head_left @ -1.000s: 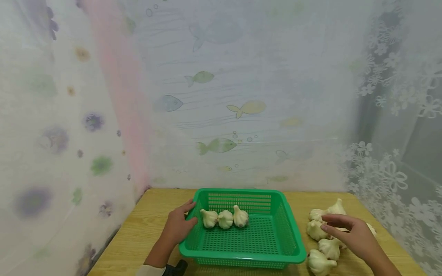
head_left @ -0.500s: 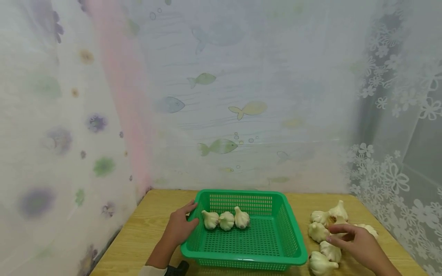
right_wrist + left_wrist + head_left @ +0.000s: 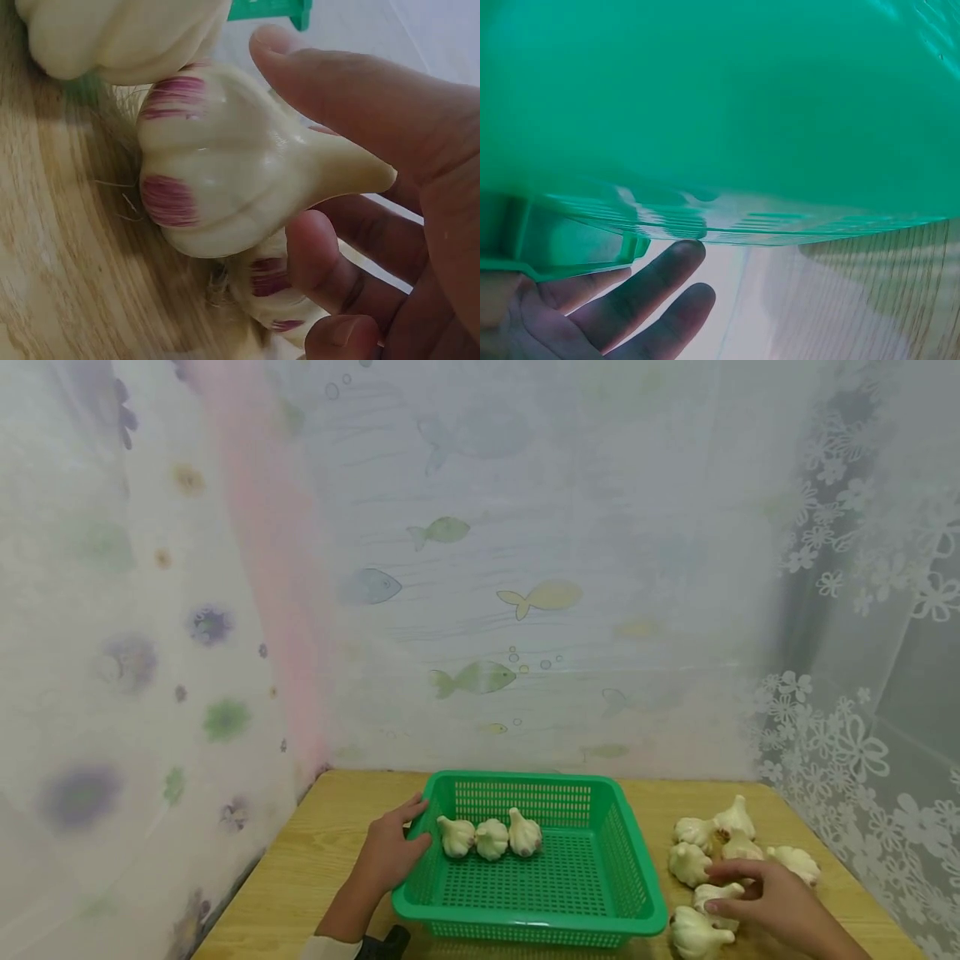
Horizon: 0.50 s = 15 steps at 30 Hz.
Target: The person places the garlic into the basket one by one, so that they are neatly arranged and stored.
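In the head view, a green plastic basket (image 3: 528, 920) stands on the table with three garlic bulbs in a row near its far left side. My left hand (image 3: 392, 852) rests on the basket's left rim; in the left wrist view its fingers (image 3: 641, 296) lie along the green wall. My right hand (image 3: 772, 902) is among the garlic bulbs to the right of the basket. In the right wrist view, the thumb and loosely bent fingers lie either side of a garlic bulb (image 3: 217, 161) with purple streaks, its neck pointing towards the palm; no firm grip shows.
Several other garlic bulbs lie close around the right hand, among them one at the front (image 3: 696, 933) and one at the far right (image 3: 797, 864). The wooden table (image 3: 288, 868) meets patterned hangings (image 3: 525, 727) at the back and sides.
My right hand has moved down and slightly towards the front, from above the pile to the bulb near its front. My left hand stays on the basket rim.
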Each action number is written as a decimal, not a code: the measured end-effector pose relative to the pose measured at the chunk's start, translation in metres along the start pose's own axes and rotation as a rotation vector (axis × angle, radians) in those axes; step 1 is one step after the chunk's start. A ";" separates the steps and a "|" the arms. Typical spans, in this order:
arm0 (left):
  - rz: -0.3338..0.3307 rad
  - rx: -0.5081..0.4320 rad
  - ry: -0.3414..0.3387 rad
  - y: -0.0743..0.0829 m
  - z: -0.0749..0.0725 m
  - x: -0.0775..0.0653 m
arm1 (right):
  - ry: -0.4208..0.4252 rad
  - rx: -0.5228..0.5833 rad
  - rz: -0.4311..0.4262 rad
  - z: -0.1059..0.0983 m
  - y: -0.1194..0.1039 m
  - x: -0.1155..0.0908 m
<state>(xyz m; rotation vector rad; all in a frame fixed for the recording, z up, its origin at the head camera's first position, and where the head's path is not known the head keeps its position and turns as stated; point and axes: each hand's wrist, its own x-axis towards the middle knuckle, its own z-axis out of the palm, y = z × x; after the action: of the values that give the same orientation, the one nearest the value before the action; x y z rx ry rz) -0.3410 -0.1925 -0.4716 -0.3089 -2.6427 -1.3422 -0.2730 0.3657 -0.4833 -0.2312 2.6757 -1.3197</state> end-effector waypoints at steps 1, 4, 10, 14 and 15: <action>0.001 0.000 0.000 0.000 0.000 0.000 | -0.013 0.002 -0.004 0.000 0.001 0.000; 0.005 -0.003 -0.002 0.000 0.000 -0.001 | -0.024 -0.021 -0.018 0.002 0.002 0.000; 0.006 -0.007 -0.006 0.000 0.001 -0.001 | -0.016 -0.058 -0.031 0.003 0.004 0.000; 0.002 -0.011 -0.007 0.001 0.000 -0.001 | -0.028 -0.056 -0.032 0.003 0.006 0.001; 0.004 -0.010 -0.007 0.001 0.000 -0.001 | -0.032 -0.054 -0.032 0.003 0.006 0.002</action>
<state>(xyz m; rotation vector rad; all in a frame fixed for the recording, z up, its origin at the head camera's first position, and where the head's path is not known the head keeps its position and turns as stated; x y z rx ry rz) -0.3400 -0.1920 -0.4708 -0.3205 -2.6406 -1.3562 -0.2745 0.3670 -0.4903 -0.3006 2.6948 -1.2424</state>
